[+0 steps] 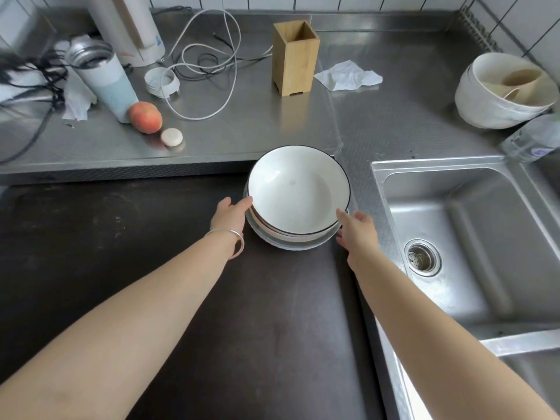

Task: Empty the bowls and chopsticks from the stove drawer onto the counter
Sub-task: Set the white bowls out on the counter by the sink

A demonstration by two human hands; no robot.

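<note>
A stack of white bowls [298,192], the top one with a thin black rim, rests on the dark stove top [181,268] right by the edge of the steel counter [242,125]. My left hand [230,216], a silver bangle on its wrist, has its fingers against the stack's left side. On the stack's right side is my right hand [359,234], thumb on the top rim and a finger at the lowest bowl. No chopsticks or drawer are in view.
An empty bamboo holder [295,56] and a crumpled tissue [348,75] sit on the counter behind. At left are a tumbler [103,77], a peach [146,117] and loose cables [206,62]. A sink [469,237] lies right, with more white bowls [503,92] and a bottle [533,137] beyond.
</note>
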